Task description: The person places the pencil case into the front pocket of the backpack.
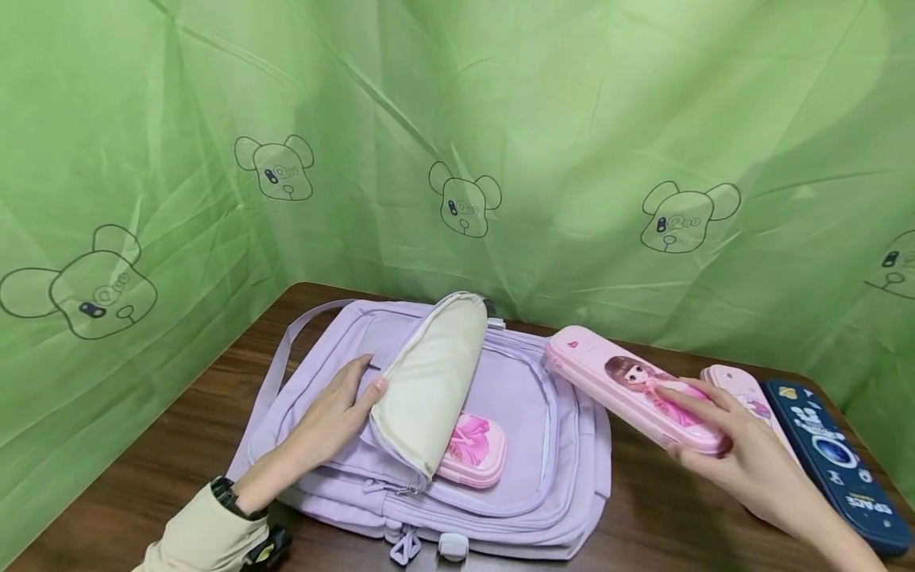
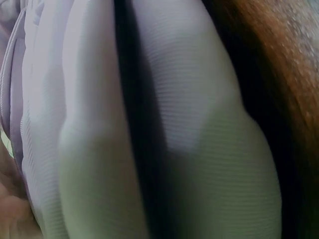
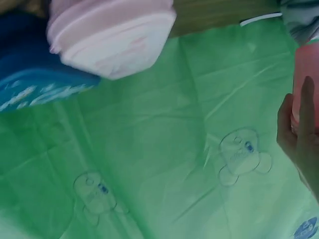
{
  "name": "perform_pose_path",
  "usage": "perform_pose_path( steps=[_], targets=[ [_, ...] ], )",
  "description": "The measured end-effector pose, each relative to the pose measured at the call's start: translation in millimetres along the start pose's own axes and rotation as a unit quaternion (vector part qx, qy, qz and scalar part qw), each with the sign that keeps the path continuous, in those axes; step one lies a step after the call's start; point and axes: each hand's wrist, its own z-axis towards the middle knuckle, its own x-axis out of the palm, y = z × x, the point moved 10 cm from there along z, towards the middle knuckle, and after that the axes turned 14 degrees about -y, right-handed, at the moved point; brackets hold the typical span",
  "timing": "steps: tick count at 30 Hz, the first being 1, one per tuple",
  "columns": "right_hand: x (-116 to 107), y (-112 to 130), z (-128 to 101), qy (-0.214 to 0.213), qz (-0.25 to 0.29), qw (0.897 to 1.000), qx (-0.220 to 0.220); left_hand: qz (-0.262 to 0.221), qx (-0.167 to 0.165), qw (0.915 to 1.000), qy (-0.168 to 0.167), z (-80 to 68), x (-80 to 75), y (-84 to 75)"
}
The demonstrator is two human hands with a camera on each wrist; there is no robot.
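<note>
A lavender backpack [image 1: 572, 477] lies flat on the table. My left hand [image 1: 336, 417] pinches the edge of its front pocket flap [image 1: 436, 373], folded back with the cream lining showing. Under the flap, a pink pencil case [image 1: 480, 453] lies partly hidden in the pocket. My right hand [image 1: 747, 453] grips another pink pencil case [image 1: 608, 369] with a long-haired doll on its lid, its far end over the backpack's right side. In the right wrist view the right hand [image 3: 304, 134] is at the right edge, on the pink case. Backpack fabric [image 2: 199, 99] fills most of the left wrist view.
Right of the backpack lie a light pink pencil case [image 1: 736, 385], partly behind my right hand, and a dark blue space-themed pencil case [image 1: 832, 461]. The brown wooden table [image 1: 207, 397] meets a green curtain [image 1: 557, 119] printed with bear heads, behind and at the left.
</note>
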Motion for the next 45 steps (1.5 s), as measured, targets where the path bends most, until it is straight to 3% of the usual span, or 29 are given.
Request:
perform_pose_path(
  steps=[7, 10, 21, 27, 34, 40, 45],
  targets=[
    [24.4, 21.1, -6.1, 0.012, 0.070, 0.996, -0.047, -0.004, -0.001, 1.0000, -0.001, -2.4, -0.8, 2.5],
    [37.4, 21.9, -9.0, 0.015, 0.084, 0.996, -0.034, -0.003, 0.000, 1.0000, -0.002, -3.8, -1.3, 3.2],
    [43.4, -2.7, -5.5, -0.051, 0.030, 0.997, 0.054, -0.006, -0.002, 1.0000, -0.007, -1.4, -0.6, 0.9],
    [47.9, 4.9, -3.9, -0.069, 0.015, 0.996, 0.047, -0.005, -0.004, 0.9999, -0.008, 0.0, -0.7, 0.6],
    [64.3, 21.1, -3.5, -0.050, 0.070, 0.996, 0.035, -0.002, -0.003, 1.0000, -0.008, -2.0, -0.4, 1.1],
    [71.8, 26.5, 5.8, -0.069, 0.046, 0.996, 0.024, -0.004, -0.008, 1.0000, -0.002, -1.3, 0.7, 2.9],
    [85.0, 31.0, 7.8, -0.052, 0.056, 0.997, 0.025, -0.005, -0.012, 0.9999, -0.001, -2.0, 1.0, 4.2]
  ],
)
